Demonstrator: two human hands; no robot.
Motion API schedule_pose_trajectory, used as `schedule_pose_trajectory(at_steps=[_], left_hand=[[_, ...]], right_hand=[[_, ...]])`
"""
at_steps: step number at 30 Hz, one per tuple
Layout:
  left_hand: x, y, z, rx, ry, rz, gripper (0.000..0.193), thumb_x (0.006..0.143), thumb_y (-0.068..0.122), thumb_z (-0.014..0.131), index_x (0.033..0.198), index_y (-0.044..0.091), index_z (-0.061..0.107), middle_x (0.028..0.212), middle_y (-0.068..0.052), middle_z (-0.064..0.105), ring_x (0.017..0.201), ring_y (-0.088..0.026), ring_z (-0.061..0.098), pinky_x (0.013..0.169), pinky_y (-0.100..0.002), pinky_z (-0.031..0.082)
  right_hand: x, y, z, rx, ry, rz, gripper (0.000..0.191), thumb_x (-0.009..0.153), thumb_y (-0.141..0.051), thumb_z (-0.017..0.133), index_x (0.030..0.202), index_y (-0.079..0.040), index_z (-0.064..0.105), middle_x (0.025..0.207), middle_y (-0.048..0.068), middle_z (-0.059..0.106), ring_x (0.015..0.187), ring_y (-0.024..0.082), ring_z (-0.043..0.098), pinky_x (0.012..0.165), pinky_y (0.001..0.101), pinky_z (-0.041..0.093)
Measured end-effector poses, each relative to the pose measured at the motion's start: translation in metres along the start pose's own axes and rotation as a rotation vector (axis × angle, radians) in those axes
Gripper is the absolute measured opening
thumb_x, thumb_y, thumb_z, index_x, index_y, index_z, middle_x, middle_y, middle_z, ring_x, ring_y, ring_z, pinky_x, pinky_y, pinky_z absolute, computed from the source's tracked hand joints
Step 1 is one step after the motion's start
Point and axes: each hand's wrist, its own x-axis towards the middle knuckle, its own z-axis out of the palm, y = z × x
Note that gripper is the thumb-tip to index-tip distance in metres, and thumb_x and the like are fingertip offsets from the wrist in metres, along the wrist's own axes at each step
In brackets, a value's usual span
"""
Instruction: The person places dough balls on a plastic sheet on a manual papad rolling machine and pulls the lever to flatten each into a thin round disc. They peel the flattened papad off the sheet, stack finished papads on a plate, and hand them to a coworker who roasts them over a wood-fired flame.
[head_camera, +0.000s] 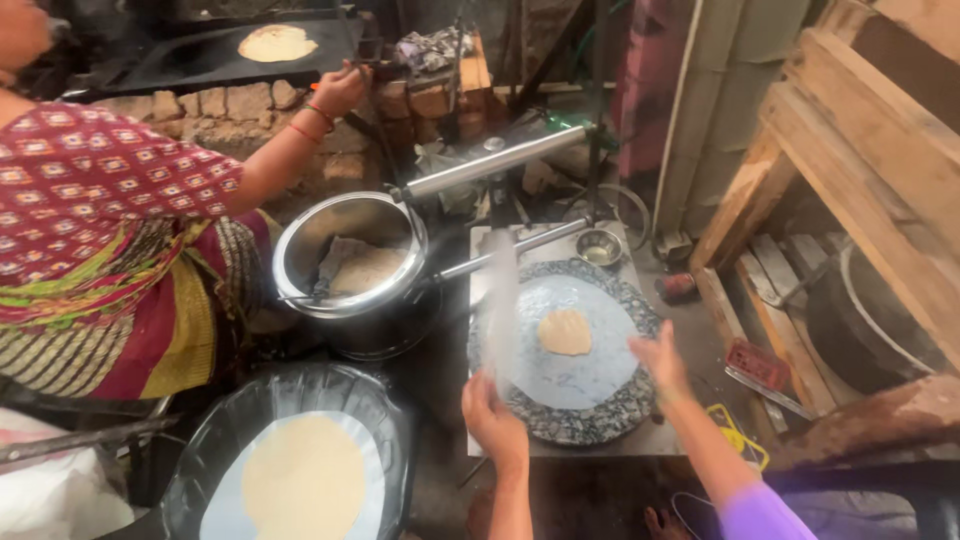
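A small flattened dough disc (565, 332) lies on a pale blue plastic sheet (580, 375) that covers a round speckled stone plate (600, 420). My left hand (493, 420) pinches the lower edge of a second thin, see-through sheet (500, 300), which stands lifted and blurred at the plate's left side. At the plate's right rim my right hand (660, 360) hovers with its fingers spread and nothing in it, a short way right of the dough.
A steel pot (300, 250) with flatbreads and a long metal lever (490, 160) sit behind the plate, beside a small steel bowl (599, 246). A black basin (380, 410) at lower left holds a rolled flatbread (300, 475). A co-worker's hand (340, 90) reaches the griddle (200, 60). Wooden crates (860, 150) stand at the right.
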Motion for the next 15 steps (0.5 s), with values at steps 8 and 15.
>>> schedule_pose_trajectory(at_steps=[8, 15], left_hand=[[-0.011, 0.012, 0.047, 0.367, -0.602, 0.414, 0.072, 0.079, -0.013, 0.055, 0.141, 0.023, 0.062, 0.151, -0.015, 0.048, 0.143, -0.041, 0.034, 0.116, -0.054, 0.027], [-0.046, -0.026, 0.083, 0.545, -0.811, 0.471, 0.080, 0.080, -0.008, 0.057, 0.152, 0.027, 0.050, 0.161, -0.017, 0.034, 0.150, -0.044, 0.021, 0.120, -0.057, 0.019]], right_hand=[[-0.074, 0.083, -0.093, -0.231, -0.077, 0.191, 0.066, 0.100, -0.057, 0.044, 0.106, -0.003, 0.082, 0.113, 0.010, 0.084, 0.103, 0.022, 0.076, 0.093, 0.0375, 0.052], [-0.023, 0.100, -0.079, -0.285, -0.096, 0.142, 0.049, 0.099, -0.046, 0.055, 0.104, -0.006, 0.082, 0.104, 0.006, 0.084, 0.093, 0.016, 0.074, 0.082, 0.0322, 0.051]])
